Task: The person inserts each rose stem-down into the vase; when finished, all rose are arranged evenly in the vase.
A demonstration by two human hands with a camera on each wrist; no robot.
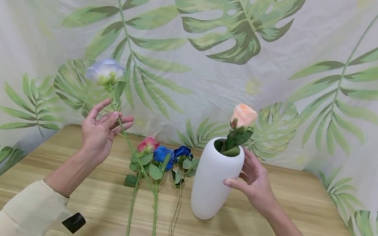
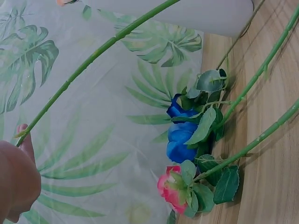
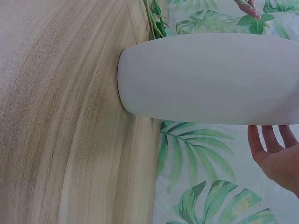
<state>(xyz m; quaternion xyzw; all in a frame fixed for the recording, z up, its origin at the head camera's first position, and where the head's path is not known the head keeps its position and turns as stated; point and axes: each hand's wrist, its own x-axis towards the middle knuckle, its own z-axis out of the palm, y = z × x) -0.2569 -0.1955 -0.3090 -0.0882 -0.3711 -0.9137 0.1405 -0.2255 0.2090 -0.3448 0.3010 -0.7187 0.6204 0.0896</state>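
My left hand [image 1: 100,133] pinches the green stem of a pale blue and white artificial flower [image 1: 105,71] between thumb and fingers. Its bloom is raised at the upper left, and the long stem [image 2: 88,60] slants down to the right. A white vase [image 1: 216,183] stands on the table with a peach rose [image 1: 243,116] in its mouth. Around the vase's right side my right hand [image 1: 256,181] holds it, thumb on the front and fingers partly hidden behind. In the right wrist view, fingertips [image 3: 254,135] meet the vase wall.
Between the hands lie a pink rose [image 1: 148,144], a blue rose [image 1: 163,155] and a darker blue rose [image 1: 182,153], stems pointing toward the near edge. A wooden table [image 1: 106,203] carries them. Behind it hangs a leaf-print cloth [image 1: 216,81].
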